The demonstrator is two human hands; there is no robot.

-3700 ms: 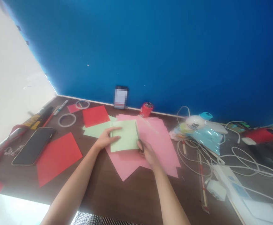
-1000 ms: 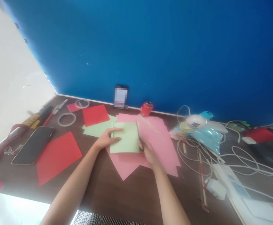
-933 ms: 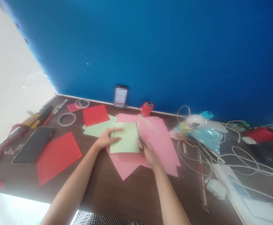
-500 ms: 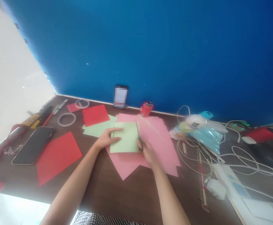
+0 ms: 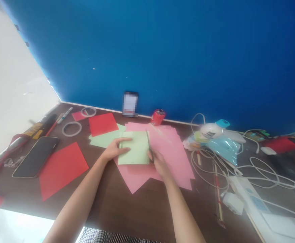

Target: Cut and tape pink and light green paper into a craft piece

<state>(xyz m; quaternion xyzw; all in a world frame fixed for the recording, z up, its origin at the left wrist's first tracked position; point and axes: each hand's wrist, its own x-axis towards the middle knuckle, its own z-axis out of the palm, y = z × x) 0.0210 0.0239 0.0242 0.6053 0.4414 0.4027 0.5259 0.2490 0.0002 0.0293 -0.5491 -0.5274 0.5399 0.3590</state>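
Note:
A light green sheet of paper (image 5: 134,148) lies over the pink sheets in front of me. My left hand (image 5: 113,148) holds it at its left edge, with thumb and forefinger resting on top; the other fingers are mostly hidden. At the opposite edge, my right hand (image 5: 158,162) is closed on dark-handled scissors (image 5: 151,153). Their thin blade runs up along the paper's right side, but how far the blades are apart cannot be made out. Beneath both hands spread several pink sheets (image 5: 172,155). Another green sheet (image 5: 107,139) shows beyond my left hand.
Red paper (image 5: 63,170) and a phone (image 5: 36,157) lie at left, near tape rolls (image 5: 71,129). At the back are a red can-like object (image 5: 158,117) and a small blurred device (image 5: 130,104). White cables (image 5: 210,182), a power strip (image 5: 253,199) and plastic packets (image 5: 224,148) crowd the right.
The green paper has shifted very slightly left. Both hands keep nearly the same place and grip.

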